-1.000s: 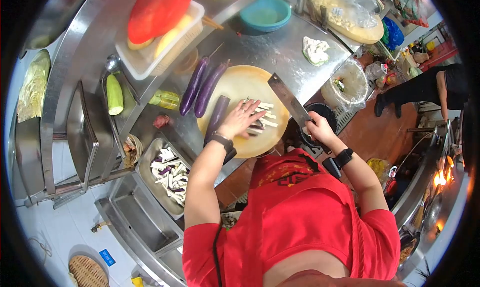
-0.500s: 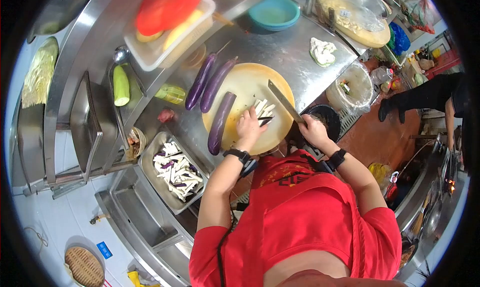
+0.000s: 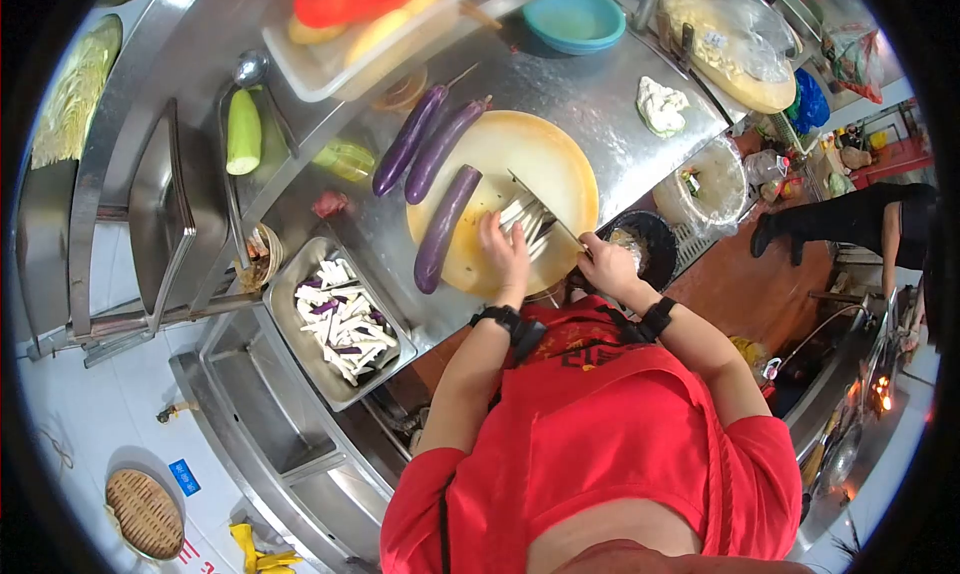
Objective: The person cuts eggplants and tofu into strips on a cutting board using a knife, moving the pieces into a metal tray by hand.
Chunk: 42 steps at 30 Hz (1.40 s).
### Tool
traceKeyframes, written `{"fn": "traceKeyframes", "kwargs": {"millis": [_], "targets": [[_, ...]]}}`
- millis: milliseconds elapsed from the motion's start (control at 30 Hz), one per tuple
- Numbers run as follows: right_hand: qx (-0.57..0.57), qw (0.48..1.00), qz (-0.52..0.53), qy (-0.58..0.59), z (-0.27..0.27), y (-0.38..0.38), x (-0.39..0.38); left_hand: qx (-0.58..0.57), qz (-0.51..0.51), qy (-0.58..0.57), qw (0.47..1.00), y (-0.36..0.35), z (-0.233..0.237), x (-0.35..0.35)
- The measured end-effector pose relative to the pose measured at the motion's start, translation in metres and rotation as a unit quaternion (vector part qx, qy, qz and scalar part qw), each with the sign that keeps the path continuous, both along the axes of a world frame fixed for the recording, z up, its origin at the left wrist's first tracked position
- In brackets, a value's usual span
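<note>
My right hand (image 3: pixel 608 267) is closed round the handle of a cleaver (image 3: pixel 548 211). The blade stands edge-on along the right side of a bunch of pale eggplant strips (image 3: pixel 524 222) on a round cutting board (image 3: pixel 565 154). On the left side of that bunch, my left hand (image 3: pixel 507 257) grips the strips with its fingers bent. A whole purple eggplant (image 3: pixel 446 230) lies across the board's left part. Two more eggplants, one farther left (image 3: pixel 410 142) and one beside it (image 3: pixel 447 149), lie at the board's upper left edge.
A steel pan (image 3: pixel 399 359) with cut eggplant strips stands left of me. Behind the board are a turquoise basin (image 3: pixel 574 20) and a white cloth (image 3: pixel 661 107). Bins, one lined with plastic (image 3: pixel 702 186), stand at right. Flames (image 3: pixel 882 394) burn at far right, near another person's arm (image 3: pixel 889 246).
The cleaver has moved left from beside the strips to right against them. My left hand has shifted slightly and now holds the strips gathered. The whole view has tilted a little.
</note>
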State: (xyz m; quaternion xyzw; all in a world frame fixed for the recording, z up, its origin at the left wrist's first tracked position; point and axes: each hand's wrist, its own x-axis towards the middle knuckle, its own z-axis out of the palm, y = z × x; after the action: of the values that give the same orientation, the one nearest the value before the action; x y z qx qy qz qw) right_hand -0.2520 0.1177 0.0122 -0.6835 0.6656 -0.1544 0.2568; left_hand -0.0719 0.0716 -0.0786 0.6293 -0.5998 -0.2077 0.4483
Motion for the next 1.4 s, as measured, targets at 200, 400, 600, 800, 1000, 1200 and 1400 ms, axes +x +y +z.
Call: {"fn": "traceKeyframes", "kwargs": {"millis": [200, 400, 600, 800, 1000, 1200, 1400], "targets": [[0.005, 1.000, -0.018, -0.013, -0.001, -0.002, -0.011, -0.006, -0.075, 0.024, 0.997, 0.005, 0.017, 0.021], [0.009, 0.998, 0.024, -0.050, 0.016, 0.018, -0.019, 0.045, -0.248, -0.200, 0.947, 0.009, 0.038, 0.059], [0.069, 0.991, 0.112, 0.004, 0.014, 0.017, -0.002, 0.038, -0.212, -0.221, 0.951, 0.008, 0.028, 0.053], [0.059, 0.985, 0.127, 0.097, -0.001, 0.003, 0.027, 0.047, -0.168, -0.194, 0.965, 0.010, 0.026, 0.049], [0.018, 0.980, 0.138, 0.139, -0.019, -0.011, 0.043, 0.064, -0.151, -0.210, 0.964, 0.006, 0.027, 0.045], [0.049, 0.980, 0.140, 0.132, -0.003, 0.001, 0.030, 0.061, -0.170, -0.248, 0.952, -0.007, 0.039, 0.047], [0.075, 0.979, 0.133, 0.132, -0.006, 0.015, 0.024, 0.062, -0.175, -0.254, 0.949, -0.009, 0.027, 0.055]]}}
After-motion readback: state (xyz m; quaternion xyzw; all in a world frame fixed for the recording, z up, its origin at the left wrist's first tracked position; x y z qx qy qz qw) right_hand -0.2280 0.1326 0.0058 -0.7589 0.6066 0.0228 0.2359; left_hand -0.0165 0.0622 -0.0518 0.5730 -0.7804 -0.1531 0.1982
